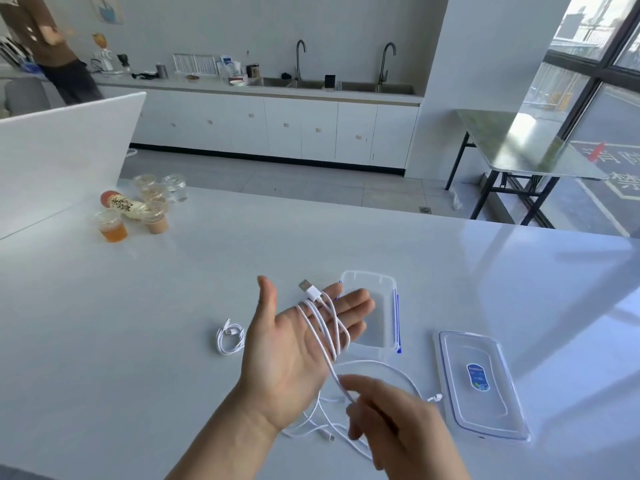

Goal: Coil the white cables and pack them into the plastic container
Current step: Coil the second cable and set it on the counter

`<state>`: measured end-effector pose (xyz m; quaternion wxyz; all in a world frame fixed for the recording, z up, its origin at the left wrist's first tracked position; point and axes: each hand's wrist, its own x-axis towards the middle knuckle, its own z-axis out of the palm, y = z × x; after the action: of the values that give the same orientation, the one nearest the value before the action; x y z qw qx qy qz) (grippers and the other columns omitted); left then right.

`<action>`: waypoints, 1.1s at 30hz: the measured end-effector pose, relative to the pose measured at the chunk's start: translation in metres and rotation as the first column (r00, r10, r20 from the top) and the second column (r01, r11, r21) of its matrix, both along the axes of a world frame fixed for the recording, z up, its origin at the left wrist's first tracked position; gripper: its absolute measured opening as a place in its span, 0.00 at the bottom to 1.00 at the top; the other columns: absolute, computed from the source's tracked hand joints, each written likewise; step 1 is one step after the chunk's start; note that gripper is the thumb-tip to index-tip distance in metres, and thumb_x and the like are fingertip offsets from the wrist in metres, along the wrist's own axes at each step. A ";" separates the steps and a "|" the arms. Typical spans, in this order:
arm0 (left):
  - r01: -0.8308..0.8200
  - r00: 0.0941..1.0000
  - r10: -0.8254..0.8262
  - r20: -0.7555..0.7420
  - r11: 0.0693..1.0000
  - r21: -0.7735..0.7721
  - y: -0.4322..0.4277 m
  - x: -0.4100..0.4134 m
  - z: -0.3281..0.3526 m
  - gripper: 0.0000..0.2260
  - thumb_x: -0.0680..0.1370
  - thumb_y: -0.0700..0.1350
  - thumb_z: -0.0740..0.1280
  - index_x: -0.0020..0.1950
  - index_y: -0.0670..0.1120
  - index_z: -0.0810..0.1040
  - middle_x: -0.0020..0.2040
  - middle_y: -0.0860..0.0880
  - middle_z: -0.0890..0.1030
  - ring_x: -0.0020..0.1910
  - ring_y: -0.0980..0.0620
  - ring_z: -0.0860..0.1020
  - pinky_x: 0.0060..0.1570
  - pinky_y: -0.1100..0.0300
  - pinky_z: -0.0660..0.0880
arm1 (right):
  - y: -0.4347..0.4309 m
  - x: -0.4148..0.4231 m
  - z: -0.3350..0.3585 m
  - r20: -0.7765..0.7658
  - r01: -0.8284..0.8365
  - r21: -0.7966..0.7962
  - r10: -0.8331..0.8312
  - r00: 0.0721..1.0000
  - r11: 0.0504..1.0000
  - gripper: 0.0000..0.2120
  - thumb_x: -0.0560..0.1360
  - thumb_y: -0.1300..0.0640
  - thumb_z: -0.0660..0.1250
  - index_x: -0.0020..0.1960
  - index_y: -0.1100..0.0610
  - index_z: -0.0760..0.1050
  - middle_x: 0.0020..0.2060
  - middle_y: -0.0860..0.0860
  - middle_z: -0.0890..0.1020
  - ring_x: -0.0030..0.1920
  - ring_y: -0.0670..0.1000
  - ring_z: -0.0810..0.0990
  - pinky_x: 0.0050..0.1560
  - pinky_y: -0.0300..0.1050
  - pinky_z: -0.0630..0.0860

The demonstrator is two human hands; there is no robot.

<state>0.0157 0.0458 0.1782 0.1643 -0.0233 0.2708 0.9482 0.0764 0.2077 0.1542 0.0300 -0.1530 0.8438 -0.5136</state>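
Cable [322, 327] is looping in several turns around the straight fingers of your left hand [287, 355]; you are holding that hand palm up, fingers spread and relaxed, over the middle of the table [138, 323]; the thumb is pointing to twelve o'clock, clear of the turns. The plug [309, 288] of this cable is sticking up at the hand's twelve o'clock edge, by the forefinger. From the turns one strand is running down toward five o'clock into your right hand [391, 420]; that hand is blurred, yet its thumb and fingers are pinching the strand, narrow, low in the view.

The container [388, 282] is standing open on the table just beyond your left fingertips, at one o'clock from the palm; your fingers are partly covering it, so what is lying inside I cannot tell. Its lid [502, 403] is lying flat on the table at three o'clock from your right hand, apart from the container.

A finished coil [230, 337] is resting on the table just beside your left hand, at nine o'clock; loose cables [311, 427] are sprawling under both wrists at six o'clock. Lidded cups [112, 226] and a bottle [121, 204] lying on its side are sitting well apart at ten o'clock; a person [52, 46] is standing far off at eleven.
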 end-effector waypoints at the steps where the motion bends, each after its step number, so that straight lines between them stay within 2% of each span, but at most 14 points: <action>1: 0.007 1.000 -0.007 -0.003 1.000 0.003 0.001 0.001 0.001 0.44 0.74 0.72 0.52 0.67 0.34 0.73 0.62 0.32 0.78 0.64 0.35 0.77 0.69 0.43 0.66 | 0.000 0.002 -0.010 0.050 -0.034 -0.019 0.035 0.998 0.999 0.14 0.71 0.43 0.61 0.55 0.31 0.76 0.32 0.38 0.82 0.29 0.40 0.78 0.37 0.28 0.73; 3: 0.035 0.999 -0.035 -0.008 0.999 -0.025 0.004 0.003 0.005 0.41 0.74 0.71 0.53 0.61 0.35 0.78 0.53 0.33 0.82 0.54 0.35 0.82 0.61 0.45 0.73 | 0.002 0.001 -0.023 0.182 -0.062 -0.086 0.077 0.980 0.994 0.12 0.71 0.45 0.64 0.52 0.34 0.80 0.32 0.42 0.83 0.30 0.42 0.78 0.39 0.35 0.76; 5: 0.079 0.996 -0.082 -0.041 0.995 -0.061 0.006 0.005 0.005 0.35 0.75 0.69 0.56 0.54 0.36 0.81 0.43 0.37 0.82 0.43 0.38 0.82 0.50 0.48 0.76 | 0.008 -0.009 -0.026 0.340 0.009 -0.238 0.074 0.938 0.971 0.08 0.69 0.48 0.72 0.46 0.47 0.86 0.30 0.50 0.83 0.30 0.48 0.78 0.37 0.44 0.77; 6: 0.101 0.992 -0.107 -0.072 0.991 -0.086 0.006 0.005 0.005 0.31 0.76 0.66 0.60 0.52 0.37 0.81 0.39 0.38 0.80 0.39 0.39 0.81 0.46 0.49 0.75 | 0.013 -0.016 -0.027 0.395 0.059 -0.303 0.069 0.916 0.951 0.09 0.66 0.50 0.76 0.43 0.54 0.86 0.29 0.52 0.82 0.29 0.51 0.77 0.34 0.46 0.77; 8: 0.110 0.983 -0.130 -0.129 0.982 -0.155 0.005 0.007 0.004 0.22 0.73 0.59 0.69 0.47 0.39 0.80 0.35 0.40 0.77 0.35 0.40 0.78 0.41 0.52 0.75 | 0.024 -0.027 -0.025 0.452 0.141 -0.383 0.052 0.891 0.913 0.12 0.60 0.53 0.80 0.37 0.60 0.84 0.28 0.57 0.78 0.25 0.53 0.74 0.28 0.44 0.75; 11: 0.086 0.967 -0.142 -0.211 0.963 -0.255 0.004 0.008 0.005 0.16 0.68 0.52 0.76 0.43 0.41 0.79 0.30 0.43 0.75 0.32 0.42 0.78 0.38 0.54 0.76 | 0.036 -0.043 -0.018 0.477 0.314 -0.524 -0.032 0.878 0.792 0.20 0.54 0.55 0.85 0.37 0.63 0.80 0.27 0.58 0.74 0.24 0.52 0.72 0.26 0.43 0.74; 13: 0.061 0.962 -0.130 -0.242 0.960 -0.274 0.004 0.009 0.004 0.15 0.69 0.51 0.76 0.42 0.42 0.77 0.29 0.44 0.74 0.31 0.42 0.78 0.38 0.54 0.76 | 0.038 -0.051 -0.014 0.500 0.394 -0.600 -0.057 0.864 0.697 0.17 0.59 0.59 0.82 0.40 0.64 0.78 0.28 0.58 0.74 0.25 0.53 0.71 0.27 0.43 0.74; 15: 0.068 0.960 -0.124 -0.250 0.972 -0.224 0.004 0.010 0.004 0.14 0.72 0.51 0.74 0.41 0.42 0.74 0.28 0.45 0.72 0.29 0.44 0.76 0.39 0.54 0.74 | 0.033 -0.055 -0.013 0.529 0.422 -0.649 -0.024 0.848 0.633 0.11 0.64 0.64 0.75 0.44 0.64 0.77 0.30 0.58 0.74 0.27 0.52 0.72 0.28 0.42 0.75; 18: 0.092 0.955 -0.128 -0.266 0.985 -0.144 0.010 0.012 0.003 0.15 0.76 0.49 0.70 0.38 0.42 0.68 0.26 0.47 0.70 0.24 0.48 0.73 0.36 0.55 0.72 | 0.019 -0.057 -0.016 0.566 0.461 -0.689 0.017 0.824 0.560 0.10 0.69 0.67 0.71 0.50 0.64 0.76 0.33 0.57 0.75 0.30 0.51 0.76 0.31 0.42 0.78; 22: 0.155 0.915 -0.203 -0.348 0.974 -0.163 0.019 0.016 -0.005 0.18 0.78 0.42 0.66 0.34 0.43 0.58 0.24 0.48 0.74 0.23 0.52 0.74 0.33 0.57 0.70 | 0.010 -0.062 -0.004 0.551 0.457 -0.734 0.048 0.833 0.503 0.10 0.77 0.70 0.64 0.57 0.65 0.74 0.37 0.59 0.80 0.31 0.54 0.82 0.30 0.44 0.79; 25: 0.205 0.902 -0.258 -0.347 0.962 -0.182 0.020 0.016 -0.008 0.17 0.77 0.39 0.66 0.33 0.44 0.60 0.23 0.49 0.73 0.21 0.53 0.72 0.31 0.57 0.69 | 0.008 -0.068 0.010 0.512 0.384 -0.742 0.096 0.853 0.549 0.12 0.78 0.68 0.65 0.61 0.64 0.74 0.44 0.61 0.84 0.35 0.56 0.83 0.36 0.46 0.80; 28: 0.224 0.902 -0.295 -0.314 0.943 -0.245 0.021 0.014 -0.011 0.17 0.76 0.39 0.67 0.33 0.44 0.61 0.22 0.48 0.70 0.19 0.53 0.71 0.30 0.57 0.68 | 0.011 -0.071 0.020 0.440 0.265 -0.695 0.103 0.892 0.668 0.10 0.79 0.66 0.65 0.59 0.64 0.74 0.51 0.64 0.85 0.43 0.61 0.82 0.47 0.53 0.79; 31: 0.240 0.897 -0.338 -0.284 0.913 -0.329 0.021 0.012 -0.009 0.14 0.76 0.39 0.66 0.33 0.42 0.65 0.22 0.47 0.71 0.20 0.51 0.72 0.31 0.58 0.69 | 0.014 -0.069 0.028 0.341 0.151 -0.591 0.076 0.937 0.793 0.05 0.81 0.66 0.62 0.56 0.60 0.75 0.48 0.62 0.86 0.43 0.64 0.83 0.51 0.59 0.79; 33: 0.247 0.901 -0.353 -0.253 0.896 -0.369 0.021 0.009 -0.008 0.12 0.76 0.40 0.65 0.35 0.41 0.68 0.24 0.45 0.73 0.22 0.49 0.74 0.33 0.58 0.71 | 0.012 -0.066 0.029 0.252 0.106 -0.467 0.017 0.968 0.878 0.06 0.82 0.64 0.61 0.54 0.56 0.75 0.42 0.57 0.86 0.42 0.60 0.83 0.54 0.60 0.79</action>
<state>0.0243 0.0671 0.1699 0.2589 0.1433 0.4476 0.8438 0.0105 0.2194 0.1827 0.0848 -0.0705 0.6844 -0.7207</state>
